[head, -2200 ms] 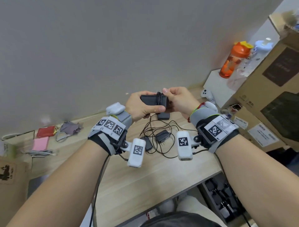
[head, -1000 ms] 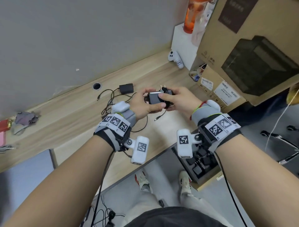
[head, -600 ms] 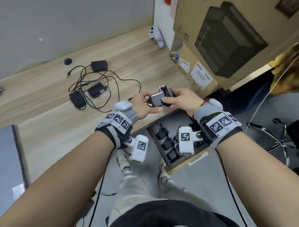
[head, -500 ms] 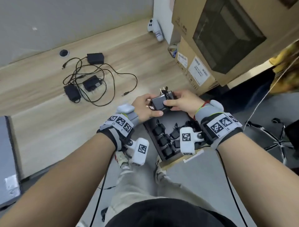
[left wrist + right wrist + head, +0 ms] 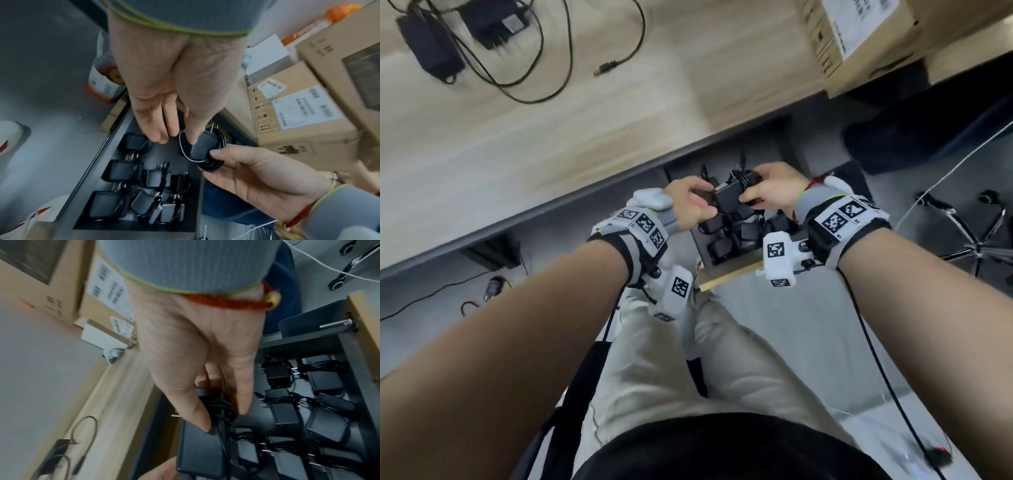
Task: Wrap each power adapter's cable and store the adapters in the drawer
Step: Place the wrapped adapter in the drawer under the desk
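Observation:
A black power adapter (image 5: pixel 728 198) with its cable coiled round it hangs just above the open drawer (image 5: pixel 729 274). My left hand (image 5: pixel 703 202) pinches one end of it, thumb on top (image 5: pixel 192 138). My right hand (image 5: pixel 749 195) pinches the other end over the cable wraps (image 5: pixel 221 412). Several wrapped adapters (image 5: pixel 123 172) lie in rows on the drawer floor below. Two unwrapped adapters (image 5: pixel 431 48) with loose cables lie on the desk (image 5: pixel 551 137) at the far left.
Cardboard boxes (image 5: pixel 859 44) stand on the desk's right end, right above the drawer. An office chair base (image 5: pixel 969 233) is on the floor at the right. My legs (image 5: pixel 688 359) are under the hands, in front of the wooden drawer front.
Both hands have carried the wrapped adapter from above the desk down over the open drawer. The head view has tipped downward; the grip is unchanged.

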Available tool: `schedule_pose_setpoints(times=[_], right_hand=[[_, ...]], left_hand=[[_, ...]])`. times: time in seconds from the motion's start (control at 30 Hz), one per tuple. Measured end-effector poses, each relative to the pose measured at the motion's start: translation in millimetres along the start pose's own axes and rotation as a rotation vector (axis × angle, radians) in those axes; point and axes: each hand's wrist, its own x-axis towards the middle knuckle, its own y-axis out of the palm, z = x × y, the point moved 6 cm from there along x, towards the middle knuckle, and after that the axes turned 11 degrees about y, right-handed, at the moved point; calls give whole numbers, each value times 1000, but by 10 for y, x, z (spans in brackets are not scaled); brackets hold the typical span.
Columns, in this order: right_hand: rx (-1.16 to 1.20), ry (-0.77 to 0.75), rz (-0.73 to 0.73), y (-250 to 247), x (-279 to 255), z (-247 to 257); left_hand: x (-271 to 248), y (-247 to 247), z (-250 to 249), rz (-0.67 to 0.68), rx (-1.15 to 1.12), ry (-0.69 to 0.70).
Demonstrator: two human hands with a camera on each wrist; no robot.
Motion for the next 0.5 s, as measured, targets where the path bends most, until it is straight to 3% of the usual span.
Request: schedule_pose_setpoints(times=[0.27, 0.5], right_hand=[[-24, 70, -117, 5, 882, -343], [-161, 35, -270, -61, 1510, -356]], left_hand=[[393, 203, 673, -49, 45, -40], [720, 256, 1065, -87, 271, -34]])
